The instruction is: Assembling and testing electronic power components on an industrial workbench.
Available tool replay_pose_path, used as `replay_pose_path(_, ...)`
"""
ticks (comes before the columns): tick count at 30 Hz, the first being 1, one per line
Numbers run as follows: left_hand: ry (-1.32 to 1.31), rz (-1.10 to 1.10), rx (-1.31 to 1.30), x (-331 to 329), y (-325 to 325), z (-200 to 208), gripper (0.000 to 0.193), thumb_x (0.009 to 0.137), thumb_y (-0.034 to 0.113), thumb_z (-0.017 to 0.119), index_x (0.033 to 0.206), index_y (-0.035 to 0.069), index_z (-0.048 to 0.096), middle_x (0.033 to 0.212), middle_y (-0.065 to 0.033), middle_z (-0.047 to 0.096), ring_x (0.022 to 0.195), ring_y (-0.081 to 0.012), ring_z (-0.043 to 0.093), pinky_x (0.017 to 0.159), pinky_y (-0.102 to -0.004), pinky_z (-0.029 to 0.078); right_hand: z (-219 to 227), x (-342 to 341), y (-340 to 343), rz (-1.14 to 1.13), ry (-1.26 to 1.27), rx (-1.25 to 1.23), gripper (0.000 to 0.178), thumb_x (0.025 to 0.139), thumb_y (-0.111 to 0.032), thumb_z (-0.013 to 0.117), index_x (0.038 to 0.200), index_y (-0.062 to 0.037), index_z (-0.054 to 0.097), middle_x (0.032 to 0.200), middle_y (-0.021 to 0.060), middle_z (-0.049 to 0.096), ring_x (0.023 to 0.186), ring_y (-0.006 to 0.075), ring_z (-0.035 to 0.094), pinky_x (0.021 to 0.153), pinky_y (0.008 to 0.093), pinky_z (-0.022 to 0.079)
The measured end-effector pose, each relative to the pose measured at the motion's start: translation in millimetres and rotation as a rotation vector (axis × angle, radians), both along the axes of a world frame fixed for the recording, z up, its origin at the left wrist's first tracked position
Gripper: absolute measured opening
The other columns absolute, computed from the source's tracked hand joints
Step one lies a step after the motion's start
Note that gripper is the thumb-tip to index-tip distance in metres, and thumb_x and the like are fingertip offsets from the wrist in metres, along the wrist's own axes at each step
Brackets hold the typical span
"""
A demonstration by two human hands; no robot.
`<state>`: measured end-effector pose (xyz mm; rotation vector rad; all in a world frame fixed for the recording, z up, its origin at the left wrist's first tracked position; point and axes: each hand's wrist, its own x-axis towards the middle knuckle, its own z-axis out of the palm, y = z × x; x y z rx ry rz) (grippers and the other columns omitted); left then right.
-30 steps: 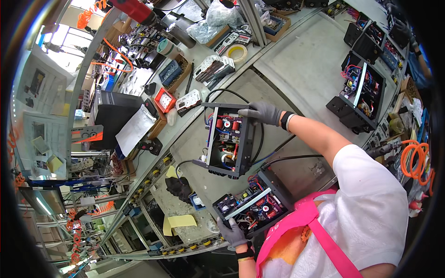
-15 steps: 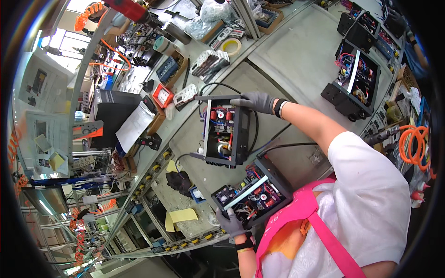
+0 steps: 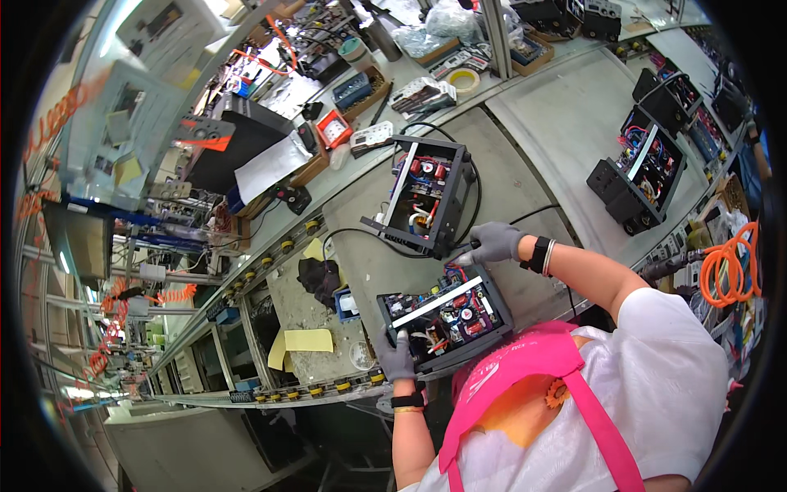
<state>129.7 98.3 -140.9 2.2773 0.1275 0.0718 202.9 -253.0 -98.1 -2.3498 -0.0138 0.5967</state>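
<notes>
Two open black electronics chassis lie on the grey bench. The near chassis (image 3: 447,316) shows circuit boards, red parts and a white bar across its top. My left hand (image 3: 395,357), in a grey glove, grips its near-left corner. My right hand (image 3: 492,243), also gloved, rests on its far-right corner, close to the black cable. The far chassis (image 3: 428,197) sits just beyond, with nobody touching it, red capacitors and wiring visible inside.
Another open chassis (image 3: 643,172) stands to the right, more behind it. A tape roll (image 3: 465,80), parts boxes and a small red meter (image 3: 334,129) line the back of the bench. A yellow sheet (image 3: 307,340) and black cloth (image 3: 318,279) lie left. Orange coiled hose (image 3: 730,266) hangs right.
My right hand let go of the far chassis and came back to the near chassis' far corner. The far chassis now lies flat farther away. My left hand kept its grip.
</notes>
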Motion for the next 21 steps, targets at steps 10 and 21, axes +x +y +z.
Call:
replay_pose_path(10,-0.018,-0.127,-0.590,-38.2,-52.6,49.0,0.035,0.090,0.027,0.055,0.111,-0.001,0.054,0.100,-0.0087,0.059,0.089,-0.0175,0.056,0.081,-0.0313,0.046,68.7,-56.9,-52.6,-0.050,-0.718,0.350,0.050,0.064,-0.012,0.067,0.112,-0.0094,0.055,0.088,0.0100,0.064,0.078,0.0268,0.062,0.070,0.0340,0.049)
replay_pose_path(21,0.150,-0.061,-0.614,105.1,-80.5,10.5,0.045,0.088,0.026,0.059,0.122,0.001,0.043,0.111,-0.0112,0.055,0.089,-0.0157,0.056,0.073,-0.0283,0.049,21.8,-131.7,-132.0,-0.624,-0.569,0.287,0.048,0.079,-0.010,0.061,0.125,-0.0059,0.047,0.097,0.0096,0.060,0.089,0.0158,0.058,0.080,0.0300,0.049)
